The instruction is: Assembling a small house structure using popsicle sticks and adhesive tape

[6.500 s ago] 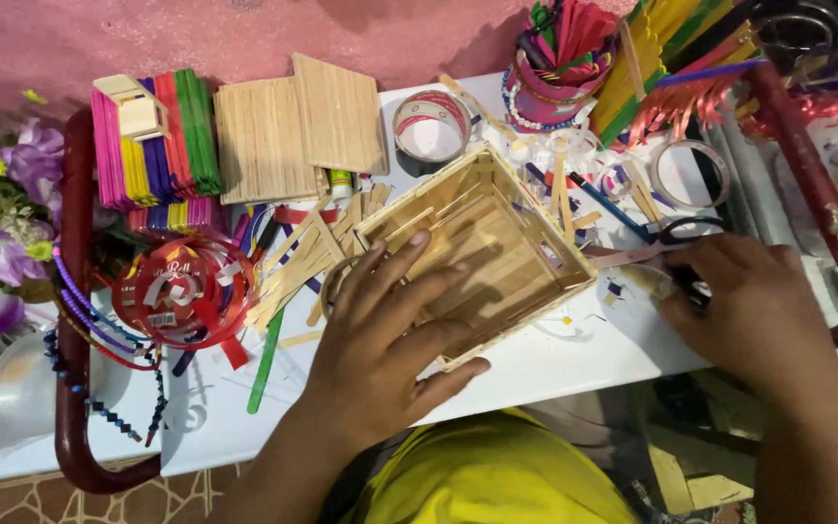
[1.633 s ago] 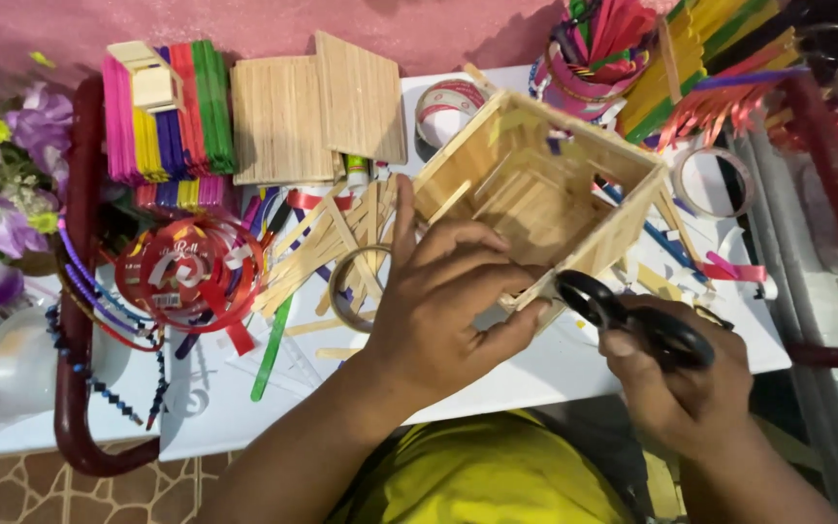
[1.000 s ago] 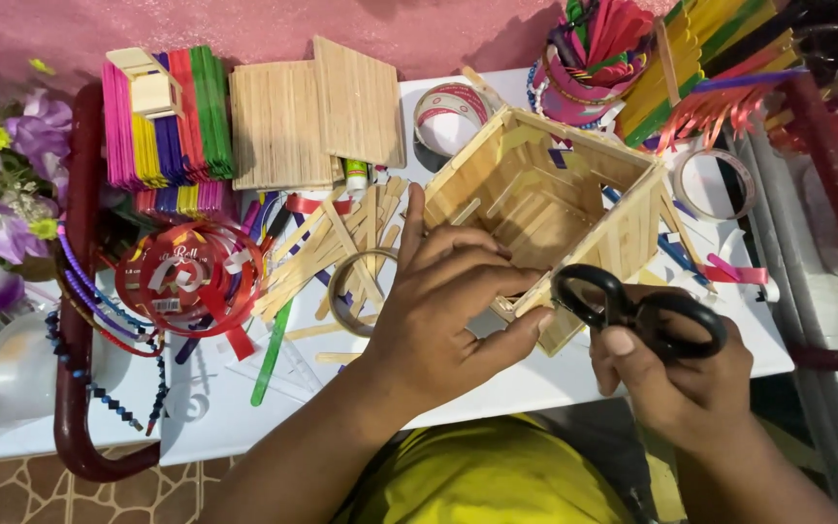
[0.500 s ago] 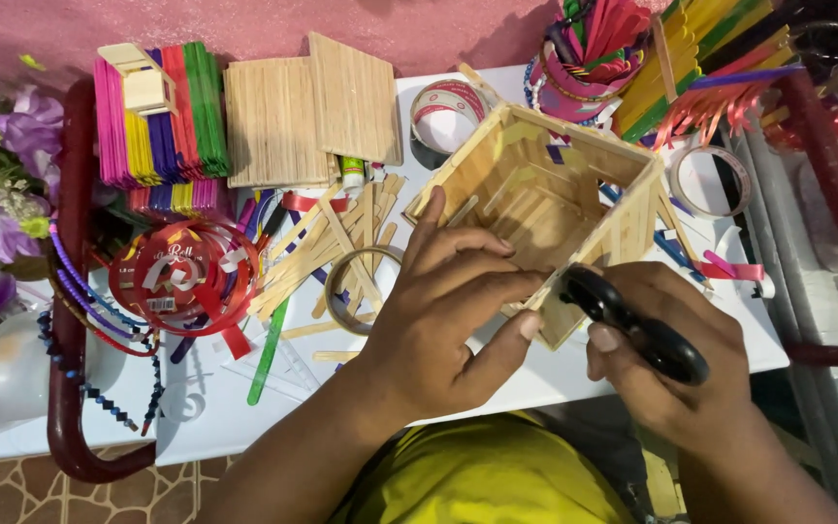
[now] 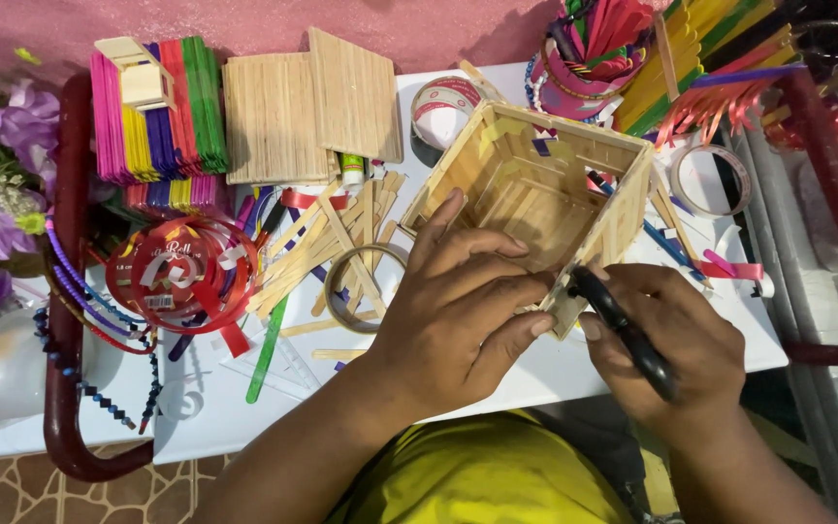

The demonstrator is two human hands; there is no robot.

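the left hand lies spread over the near wall of the wooden stick box, fingers splayed and curled onto its rim, thumb pressed at the near corner; that looks meant to keep the light frame from sliding on the white table. the right hand is closed round the black handles of the scissors, whose tip sits right at that corner, just past the left thumb; the blades are hidden there, so i cannot tell how far they are parted.

the box is open-topped, built of pale flat craft sticks laid side by side, with matte grain and square edges. beyond the left fingertips lies a loose heap of plain sticks and a tape ring. farther out sit flat stick panels, glossy coloured sticks in a bundle, and a spool of shiny red ribbon.
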